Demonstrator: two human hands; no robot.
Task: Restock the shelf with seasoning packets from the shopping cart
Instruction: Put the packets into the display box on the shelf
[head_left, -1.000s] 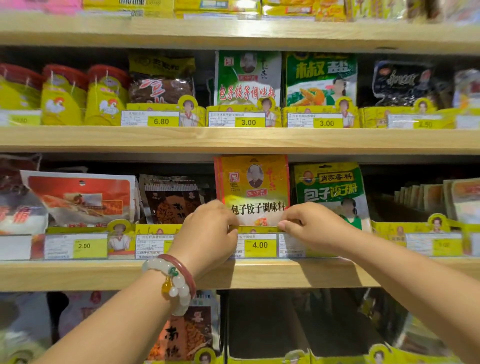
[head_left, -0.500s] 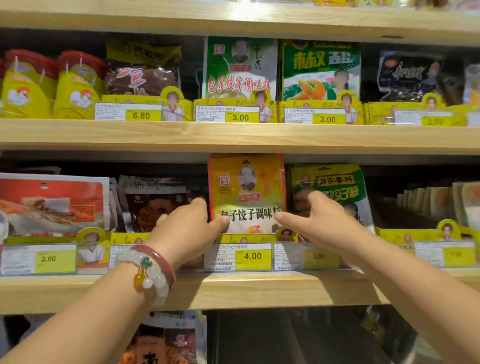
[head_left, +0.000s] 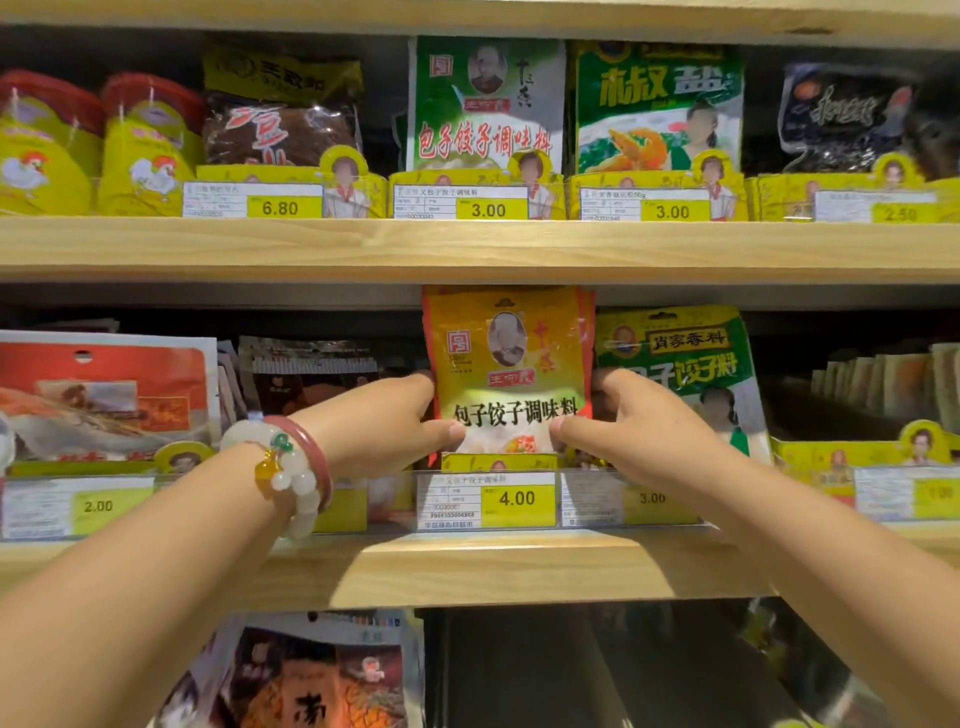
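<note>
Two hands on one yellow seasoning packet (head_left: 511, 374): left hand (head_left: 387, 423) at the left edge, right hand (head_left: 641, 421) at the right edge, thumb in front and fingers (head_left: 605, 379) curled behind on each side, clamped on the packet. Packet upright on the middle wooden shelf (head_left: 498, 569), top edge touching the underside of the upper shelf (head_left: 467, 249), directly above the 4.00 price tag (head_left: 485, 500). Glossy, flat, rectangular foil pouch; red edges of more pouches visible behind it, number not countable. Three pale wood-grain shelf boards in view. Just right, one green glossy packet (head_left: 685, 364), partly covered by the right hand. Two bracelets on the left wrist: one of round white beads (head_left: 298, 483), one smooth red band (head_left: 311, 447). Two yellow tubs with red lids (head_left: 98, 150) on the upper shelf, left end. Clear plastic tag strip along the middle shelf front.
</note>
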